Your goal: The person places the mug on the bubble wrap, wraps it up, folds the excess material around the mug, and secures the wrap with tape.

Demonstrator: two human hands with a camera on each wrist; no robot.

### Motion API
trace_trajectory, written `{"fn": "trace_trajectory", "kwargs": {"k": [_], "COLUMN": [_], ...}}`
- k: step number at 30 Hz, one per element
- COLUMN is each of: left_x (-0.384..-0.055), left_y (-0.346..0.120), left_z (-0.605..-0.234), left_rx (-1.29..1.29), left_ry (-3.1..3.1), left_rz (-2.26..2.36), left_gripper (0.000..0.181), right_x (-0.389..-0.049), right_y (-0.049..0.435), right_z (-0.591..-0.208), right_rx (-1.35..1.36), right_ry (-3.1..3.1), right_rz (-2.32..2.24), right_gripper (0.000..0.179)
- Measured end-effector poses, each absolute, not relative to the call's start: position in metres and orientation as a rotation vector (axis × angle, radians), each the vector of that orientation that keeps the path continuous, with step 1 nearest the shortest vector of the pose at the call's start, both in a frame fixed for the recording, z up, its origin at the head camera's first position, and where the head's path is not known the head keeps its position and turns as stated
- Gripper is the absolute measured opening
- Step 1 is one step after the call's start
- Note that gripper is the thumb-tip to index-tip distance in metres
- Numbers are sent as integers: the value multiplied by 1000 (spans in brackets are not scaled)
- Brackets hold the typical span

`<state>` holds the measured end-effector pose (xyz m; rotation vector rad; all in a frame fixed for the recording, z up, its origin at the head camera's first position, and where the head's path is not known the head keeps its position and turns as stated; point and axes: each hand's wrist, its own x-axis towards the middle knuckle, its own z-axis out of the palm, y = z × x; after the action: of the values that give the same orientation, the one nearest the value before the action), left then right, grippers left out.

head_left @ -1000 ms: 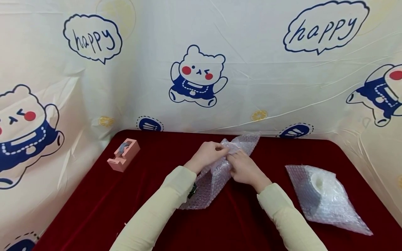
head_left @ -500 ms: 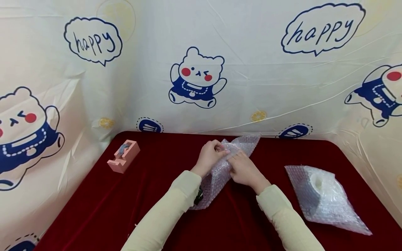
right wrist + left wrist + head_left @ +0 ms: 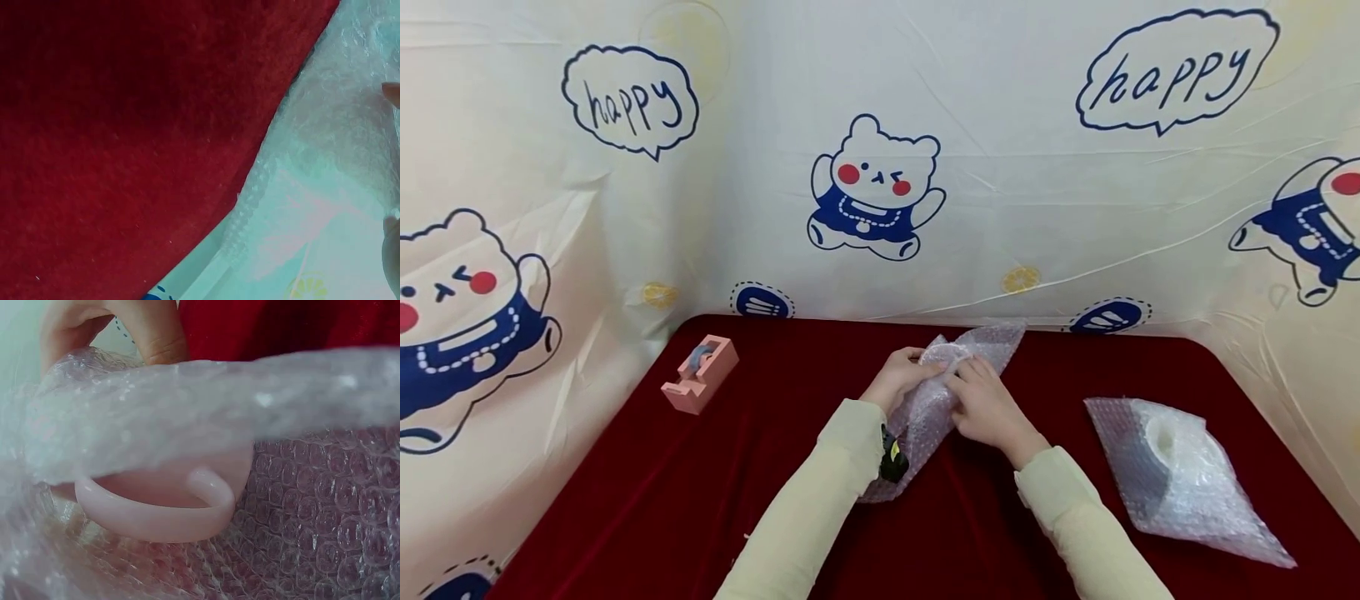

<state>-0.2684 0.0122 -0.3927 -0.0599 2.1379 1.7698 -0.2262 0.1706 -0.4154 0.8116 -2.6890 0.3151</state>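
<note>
A sheet of bubble wrap (image 3: 927,421) lies slantwise on the table, folded around a pale pink mug. In the left wrist view the mug (image 3: 156,522) shows its curved handle beneath a fold of the wrap; most of its body is covered. My left hand (image 3: 898,379) holds the wrap at the mug from the left, thumb and fingers bent over it. From the right, my right hand (image 3: 988,410) pinches the wrap close to the left fingertips. Only bits of the right fingers (image 3: 392,94) appear at the edge of the right wrist view.
A pink tape dispenser (image 3: 702,375) with a roll of tape stands at the table's left. On the right lies another bubble-wrapped bundle (image 3: 1195,492) with a white round thing inside. Dark red cloth (image 3: 775,467) covers the table; a printed curtain (image 3: 1000,217) hangs behind.
The left forearm has shifted right, and the left hand has lifted slightly, then settled lower against the wrap. The right hand stays at nearly the same spot, its fingers adjusting on the wrap.
</note>
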Motion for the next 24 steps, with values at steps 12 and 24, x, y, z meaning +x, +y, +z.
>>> {"fn": "trace_trajectory", "kwargs": {"k": [12, 24], "left_x": [-267, -269], "left_y": [18, 23], "left_z": [-393, -393], "left_rx": [-128, -110], "left_ry": [2139, 2228], "left_rz": [1799, 1711], "left_gripper": [55, 55], "right_x": [-223, -234], "right_y": [181, 200], "right_z": [-425, -426], "right_rx": [487, -431], "right_ry": [-2428, -2371], "right_rz": [679, 1739], "right_gripper": [33, 50]}}
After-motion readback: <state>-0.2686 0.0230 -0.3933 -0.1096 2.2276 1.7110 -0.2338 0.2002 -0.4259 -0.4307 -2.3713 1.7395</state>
